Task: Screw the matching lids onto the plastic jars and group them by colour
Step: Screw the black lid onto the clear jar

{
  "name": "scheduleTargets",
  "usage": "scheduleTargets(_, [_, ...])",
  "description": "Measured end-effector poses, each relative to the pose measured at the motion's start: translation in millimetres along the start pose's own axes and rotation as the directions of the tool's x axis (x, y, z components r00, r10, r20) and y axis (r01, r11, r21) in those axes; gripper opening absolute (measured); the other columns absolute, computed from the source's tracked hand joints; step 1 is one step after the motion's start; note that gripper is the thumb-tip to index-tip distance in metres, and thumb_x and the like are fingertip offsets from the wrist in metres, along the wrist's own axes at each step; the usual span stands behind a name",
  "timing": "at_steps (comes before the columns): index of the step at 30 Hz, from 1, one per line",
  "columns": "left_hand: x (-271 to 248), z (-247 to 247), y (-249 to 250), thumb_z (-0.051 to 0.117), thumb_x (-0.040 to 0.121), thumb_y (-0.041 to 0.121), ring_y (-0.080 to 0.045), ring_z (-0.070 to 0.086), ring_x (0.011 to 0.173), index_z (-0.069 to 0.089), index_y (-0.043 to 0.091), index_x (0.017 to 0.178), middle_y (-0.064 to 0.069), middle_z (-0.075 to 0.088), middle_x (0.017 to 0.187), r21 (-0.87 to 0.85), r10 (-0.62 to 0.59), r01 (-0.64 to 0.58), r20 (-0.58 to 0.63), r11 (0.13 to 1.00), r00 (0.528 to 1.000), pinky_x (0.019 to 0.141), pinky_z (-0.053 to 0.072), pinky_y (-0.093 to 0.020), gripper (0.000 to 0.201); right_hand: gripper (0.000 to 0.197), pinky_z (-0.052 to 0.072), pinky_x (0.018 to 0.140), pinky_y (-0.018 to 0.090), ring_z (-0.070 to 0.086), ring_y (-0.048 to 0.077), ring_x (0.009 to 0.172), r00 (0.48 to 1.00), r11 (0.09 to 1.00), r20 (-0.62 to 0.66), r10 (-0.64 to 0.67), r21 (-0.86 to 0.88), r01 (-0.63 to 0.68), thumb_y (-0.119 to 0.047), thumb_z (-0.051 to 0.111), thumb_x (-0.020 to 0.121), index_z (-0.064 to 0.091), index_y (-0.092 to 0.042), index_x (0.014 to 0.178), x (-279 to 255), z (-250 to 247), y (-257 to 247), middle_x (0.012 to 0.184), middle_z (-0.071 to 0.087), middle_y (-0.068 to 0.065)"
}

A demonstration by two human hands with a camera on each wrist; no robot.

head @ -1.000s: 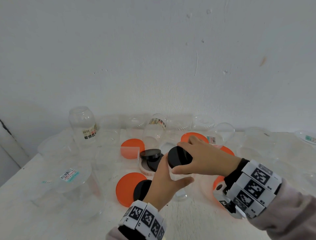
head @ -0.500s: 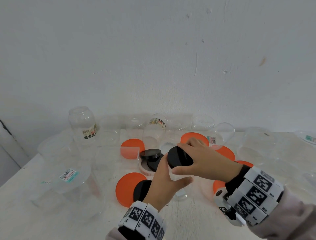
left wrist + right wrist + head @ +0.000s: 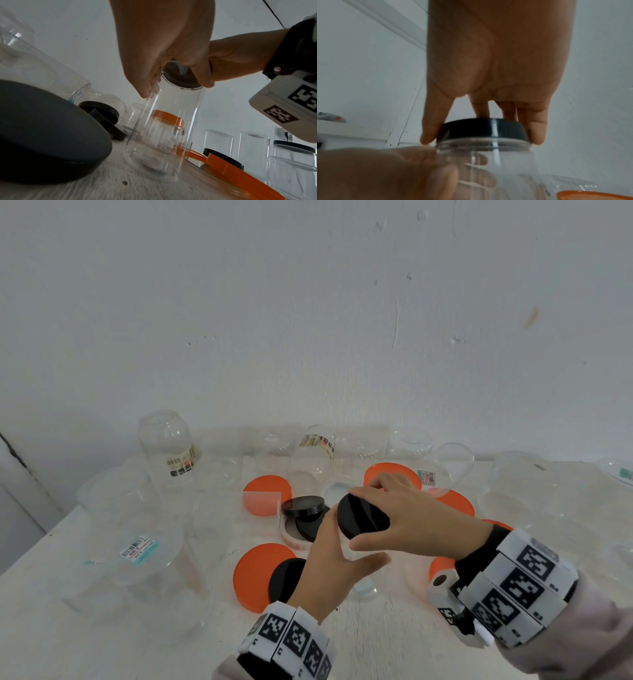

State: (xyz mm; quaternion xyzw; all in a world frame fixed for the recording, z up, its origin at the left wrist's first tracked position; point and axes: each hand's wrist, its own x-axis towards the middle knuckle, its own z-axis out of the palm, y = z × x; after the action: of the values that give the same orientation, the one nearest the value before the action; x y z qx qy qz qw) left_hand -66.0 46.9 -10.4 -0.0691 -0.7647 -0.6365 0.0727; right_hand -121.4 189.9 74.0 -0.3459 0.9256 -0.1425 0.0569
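Note:
A tall clear plastic jar (image 3: 163, 121) stands on the white table (image 3: 394, 645) in front of me. My left hand (image 3: 337, 563) wraps round its upper body and holds it upright. A black lid (image 3: 363, 517) sits on the jar's mouth (image 3: 483, 145). My right hand (image 3: 404, 515) grips the black lid (image 3: 483, 129) from above, thumb on one side and fingers on the other. The lid's lower rim meets the jar's thread in the right wrist view. Most of the jar is hidden behind my hands in the head view.
Loose orange lids (image 3: 263, 571) and black lids (image 3: 303, 505) lie around the jar. Several open clear jars (image 3: 168, 450) stand or lie along the back wall and at the left. A large clear jar with a barcode label (image 3: 140, 549) stands near the left.
My right hand has turned a little on the black lid, its wrist dropping lower. The left hand and the jar have stayed in place.

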Motion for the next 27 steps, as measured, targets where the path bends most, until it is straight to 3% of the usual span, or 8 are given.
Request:
scheduleTargets(4, [-1,0,0,0.08,0.075,0.017,0.004,0.056,0.111,0.044,0.039,0.126,0.023,0.06,0.116,-0.023,0.014,-0.014,-0.009,1.0,1.0,0.085,0.043,-0.006,0.066,0.076,0.037,0.083,0.025,0.031,0.015,0.105,0.985,0.99,-0.145,0.094,-0.091,-0.108,-0.075,0.049,0.073,0.04,-0.03,0.134,-1,13,-10,0.111,0.037,-0.002])
scheduleTargets(7, [-1,0,-1,0.08,0.074,0.02,0.005,0.055,0.113,0.043,0.04,0.127,0.024,0.059,0.118,-0.022,0.008,-0.009,-0.01,1.0,1.0,0.087,0.043,-0.005,0.068,0.077,0.041,0.088,0.028,0.032,0.015,0.106,0.967,0.986,-0.2,0.158,-0.022,-0.166,-0.074,0.054,0.07,0.042,-0.031,0.133,-1,16,-13,0.111,0.038,-0.003])
scheduleTargets(11, [1,-1,-4,0.082,0.073,0.021,0.001,0.053,0.118,0.041,0.036,0.132,0.018,0.057,0.124,-0.025,-0.025,0.025,0.003,0.999,1.0,0.101,0.045,-0.026,0.074,0.076,0.037,0.094,0.028,0.03,0.011,0.114,0.999,0.992,-0.008,0.049,0.119,-0.048,-0.054,0.067,0.074,0.035,-0.038,0.141,-1,3,-7,0.12,0.036,-0.011])
scheduleTargets(13, [1,-1,-5,0.082,0.072,0.025,0.004,0.05,0.119,0.039,0.037,0.133,0.019,0.056,0.126,-0.011,-0.031,0.031,-0.002,0.999,1.0,0.101,0.043,-0.026,0.076,0.077,0.037,0.095,0.027,0.031,0.008,0.114,0.999,0.994,0.039,0.004,0.109,-0.008,-0.049,0.068,0.075,0.034,-0.04,0.143,0,-1,-4,0.121,0.037,-0.014])
scheduleTargets(17, [0,-1,-3,0.083,0.071,0.025,0.001,0.051,0.12,0.04,0.035,0.134,0.018,0.056,0.126,-0.007,-0.035,0.035,-0.001,0.999,0.999,0.101,0.044,-0.027,0.077,0.075,0.036,0.084,0.022,0.033,0.007,0.106,1.0,0.997,-0.016,0.008,0.076,-0.007,-0.056,0.068,0.072,0.037,-0.041,0.139,1,0,-3,0.112,0.039,-0.013])
scheduleTargets(19, [0,-2,0,0.082,0.073,0.019,0.002,0.053,0.117,0.041,0.034,0.132,0.017,0.057,0.124,-0.02,-0.033,0.033,0.006,0.999,0.999,0.099,0.045,-0.024,0.074,0.074,0.038,0.083,0.024,0.033,0.009,0.105,0.998,0.999,-0.055,0.028,0.024,-0.027,-0.061,0.064,0.071,0.038,-0.039,0.137,1,4,-6,0.111,0.04,-0.009])
scheduleTargets(23, [-1,-4,2,0.081,0.074,0.012,0.009,0.054,0.111,0.043,0.037,0.125,0.022,0.06,0.117,-0.022,0.001,0.0,0.011,1.0,1.0,0.085,0.041,-0.003,0.068,0.076,0.04,0.084,0.026,0.034,0.015,0.107,0.994,0.997,-0.1,0.043,-0.055,-0.048,-0.065,0.058,0.074,0.036,-0.033,0.139,0,10,-11,0.113,0.04,-0.004])
scheduleTargets(27, [-2,-3,2,0.081,0.073,0.014,0.007,0.056,0.11,0.044,0.038,0.124,0.021,0.061,0.116,-0.011,0.006,-0.007,-0.015,1.0,1.0,0.084,0.042,-0.004,0.068,0.071,0.043,0.083,0.026,0.035,0.016,0.102,0.989,0.994,-0.132,0.067,-0.074,-0.077,-0.066,0.055,0.075,0.038,-0.032,0.135,-2,13,-14,0.109,0.039,-0.003])
